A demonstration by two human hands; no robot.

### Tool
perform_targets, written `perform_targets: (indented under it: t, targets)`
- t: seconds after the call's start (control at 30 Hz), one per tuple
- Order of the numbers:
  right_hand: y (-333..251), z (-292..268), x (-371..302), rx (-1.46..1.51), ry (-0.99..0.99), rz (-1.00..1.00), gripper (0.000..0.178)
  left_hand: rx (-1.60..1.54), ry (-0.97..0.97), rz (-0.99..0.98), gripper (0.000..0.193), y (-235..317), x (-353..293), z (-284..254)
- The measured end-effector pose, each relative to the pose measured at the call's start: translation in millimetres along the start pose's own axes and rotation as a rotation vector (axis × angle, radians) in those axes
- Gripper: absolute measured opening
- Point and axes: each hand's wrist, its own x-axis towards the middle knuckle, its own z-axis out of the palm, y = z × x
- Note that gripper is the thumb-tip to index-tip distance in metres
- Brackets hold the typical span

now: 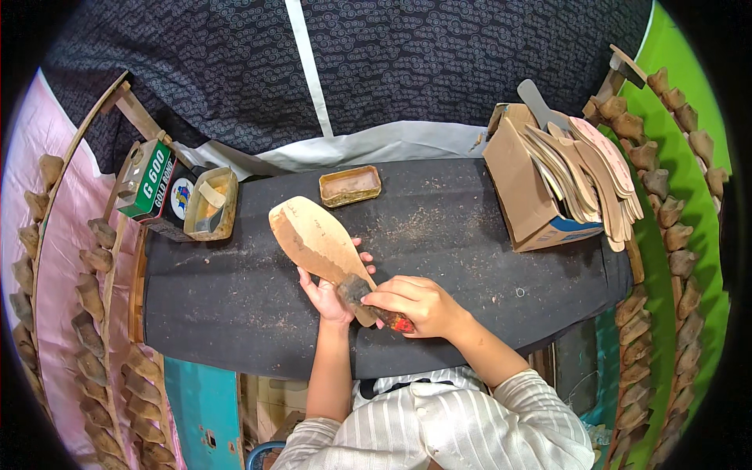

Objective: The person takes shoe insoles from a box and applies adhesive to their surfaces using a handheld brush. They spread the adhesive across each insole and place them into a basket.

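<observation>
My left hand (323, 296) grips a tan, sole-shaped insole board (321, 235) from beneath, thumb at its left edge and fingertips past its right edge. The board tilts up and to the left above the table. A darker, wet-looking patch runs along its left side and lower middle, and faint pencil-like marks show near the top. In my right hand (419, 305) is a brush with a red-marked, stained handle (399, 323). Its clumped grey head (355, 290) lies against the narrow lower part of the board. The covered end of the board is partly hidden by the brush.
A dark cloth-covered table (235, 305) carries scattered crumbs. A shallow rectangular dish (350, 186) stands at the back. Left are a green-and-black can (149, 184) and a tub (227, 215) of yellowish paste. A cardboard box (517, 184) of sole boards stands right; racks of shoe lasts (94, 290) flank both sides.
</observation>
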Motion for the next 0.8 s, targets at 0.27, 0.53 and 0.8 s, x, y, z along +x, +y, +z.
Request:
perform_targets:
  t: [0.27,0.53,0.8]
  targets:
    - [-2.4,2.3,-7.2,0.079,-0.083,0.049,0.039,-0.027,0.08,0.075,0.085,3.6,2.2,-2.2]
    - [-1.0,11.7,2.2,0.046,0.016,0.015,0.037,-0.038,0.117,0.09,0.085,5.1,-0.7,0.9]
    - [-0.2,3.4,-5.7,0.139,-0.035,0.054,0.043,-0.154,0.103,0.15,0.083,6.0,-2.1,-6.2]
